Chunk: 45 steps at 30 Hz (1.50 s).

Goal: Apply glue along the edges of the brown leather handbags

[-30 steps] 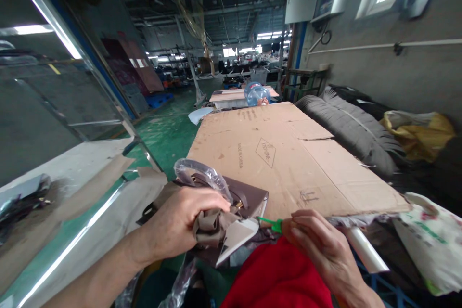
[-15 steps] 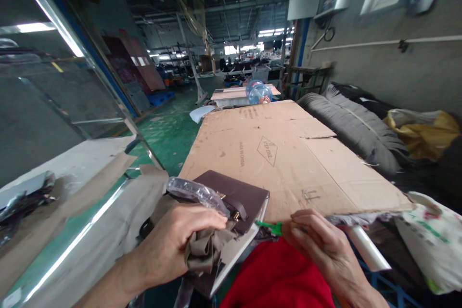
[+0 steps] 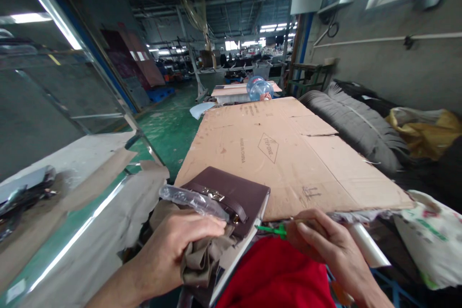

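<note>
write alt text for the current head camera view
The person's left hand grips bunched brown fabric against a dark brown bag with a plastic-wrapped handle; the right hand holds a green tool, its tip close to the bag. A printed cardboard sheet stretches beyond.

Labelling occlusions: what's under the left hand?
Crumpled brown fabric shows below the left hand, bunched against the dark-brown bag. Whatever sits inside its grip is covered and can't be seen.
</note>
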### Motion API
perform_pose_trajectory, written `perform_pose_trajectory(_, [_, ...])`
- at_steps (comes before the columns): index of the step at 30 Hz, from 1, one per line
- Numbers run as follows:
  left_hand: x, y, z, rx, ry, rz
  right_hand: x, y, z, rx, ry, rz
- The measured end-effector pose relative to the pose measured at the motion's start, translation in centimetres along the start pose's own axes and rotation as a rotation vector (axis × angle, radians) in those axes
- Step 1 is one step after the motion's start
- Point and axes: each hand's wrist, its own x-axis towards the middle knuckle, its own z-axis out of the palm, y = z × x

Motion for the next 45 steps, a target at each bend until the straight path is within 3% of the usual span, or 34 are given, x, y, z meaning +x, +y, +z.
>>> perform_pose_trajectory(5, [-1.3,-0.4,0.6,-0.021,-0.016,-0.001,0.0,0.4,0.1,0.192,-0.013,0.133])
perform_pose_trajectory(9, [-1.6,-0.5,0.8,-0.009,-0.019,-0.013,-0.2,0.3,0.2,0.189,-0.059,0.131])
perform_pose_trajectory(15, [-1.8,-0.5,1.2,-0.019,-0.009,-0.012,-0.6,0.8,0.5,0.196,0.070,0.115])
perform_pose_trajectory(17, [-2.0,-0.5,1.3,-0.017,-0.005,0.001,-0.8,0.9,0.6,0.204,0.005,0.125])
perform_pose_trajectory(20, [-2.2,-0.4,1.1,0.005,-0.025,0.001,-1.2,0.5,0.9,0.143,-0.044,0.064])
perform_pose_trajectory(24, [-2.2,-0.3,0.8,0.014,-0.057,-0.020,-1.3,-0.4,1.1,0.001,0.096,-0.083])
perform_pose_trajectory(29, [-2.4,-0.5,0.8,0.015,-0.052,0.010,-0.9,-0.9,0.8,-0.077,-0.012,-0.198])
perform_pose_trajectory(33, [-2.5,-0.7,0.9,0.034,-0.047,0.018,-0.6,-0.6,0.4,-0.158,0.058,-0.292])
perform_pose_trajectory(40, [-2.6,-0.7,0.8,0.027,-0.056,0.011,-0.3,-0.5,0.1,-0.072,-0.062,-0.145])
perform_pose_trajectory(45, [-3.0,-1.1,0.8,0.024,-0.072,-0.007,0.1,-1.6,-0.2,-0.123,-0.084,-0.280])
